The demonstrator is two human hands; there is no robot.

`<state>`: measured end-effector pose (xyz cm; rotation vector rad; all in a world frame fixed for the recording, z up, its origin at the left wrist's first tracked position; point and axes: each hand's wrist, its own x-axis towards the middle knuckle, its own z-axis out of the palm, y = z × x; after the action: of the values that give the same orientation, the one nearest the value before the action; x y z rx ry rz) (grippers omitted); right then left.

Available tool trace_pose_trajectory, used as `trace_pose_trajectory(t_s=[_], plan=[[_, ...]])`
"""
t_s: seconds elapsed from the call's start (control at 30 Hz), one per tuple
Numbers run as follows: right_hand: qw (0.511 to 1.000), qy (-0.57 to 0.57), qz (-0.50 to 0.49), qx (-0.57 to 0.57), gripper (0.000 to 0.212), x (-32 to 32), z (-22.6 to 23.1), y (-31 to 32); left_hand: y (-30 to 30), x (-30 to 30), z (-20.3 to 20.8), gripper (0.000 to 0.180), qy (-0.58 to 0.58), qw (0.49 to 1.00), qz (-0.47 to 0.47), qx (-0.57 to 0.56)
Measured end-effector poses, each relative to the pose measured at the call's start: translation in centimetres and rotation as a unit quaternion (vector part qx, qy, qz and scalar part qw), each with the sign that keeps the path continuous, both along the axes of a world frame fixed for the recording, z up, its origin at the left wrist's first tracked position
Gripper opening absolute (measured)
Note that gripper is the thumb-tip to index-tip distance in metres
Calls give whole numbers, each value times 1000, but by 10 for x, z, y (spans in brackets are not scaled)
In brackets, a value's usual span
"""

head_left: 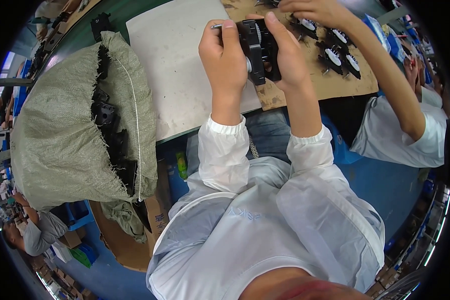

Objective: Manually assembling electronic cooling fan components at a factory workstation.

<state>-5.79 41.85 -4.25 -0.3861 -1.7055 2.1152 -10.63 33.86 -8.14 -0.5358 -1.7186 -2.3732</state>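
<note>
Between both hands, above the table, I hold a black plastic mechanical assembly (256, 47) with a ridged, gear-like strip and a pale round part on its left side. My left hand (223, 60) closes round its left side, thumb on top beside a short metal pin (216, 26). Gripping its right side is my right hand (290, 55), with the thumb along the upper edge. The fingers behind the assembly are partly hidden. Under my hands lies a whitish board (177, 65), and a brown cardboard sheet (275, 102) adjoins it on the right.
A torn woven sack (60, 125) of black plastic parts (105, 112) stands at the left. Several black assemblies with white centres (333, 56) lie on the cardboard, where a co-worker's arm (380, 65) reaches across. Below the sack is an open cardboard box (117, 245).
</note>
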Motion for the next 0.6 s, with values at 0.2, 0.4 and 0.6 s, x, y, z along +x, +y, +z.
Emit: trace_pose_trajectory(t_s=[0.2,0.4,0.6], plan=[[1000,21,12,14,50,-2,-4,3,3,2,0,21,-13,999,24,-27],[998,10,57,-31,52,-1,-17,13,2,6,-1,21,-7,999,27,-31],[1000,22,0,-19,50,-14,-11,4,2,9,-3,19,21,999,20,-20]])
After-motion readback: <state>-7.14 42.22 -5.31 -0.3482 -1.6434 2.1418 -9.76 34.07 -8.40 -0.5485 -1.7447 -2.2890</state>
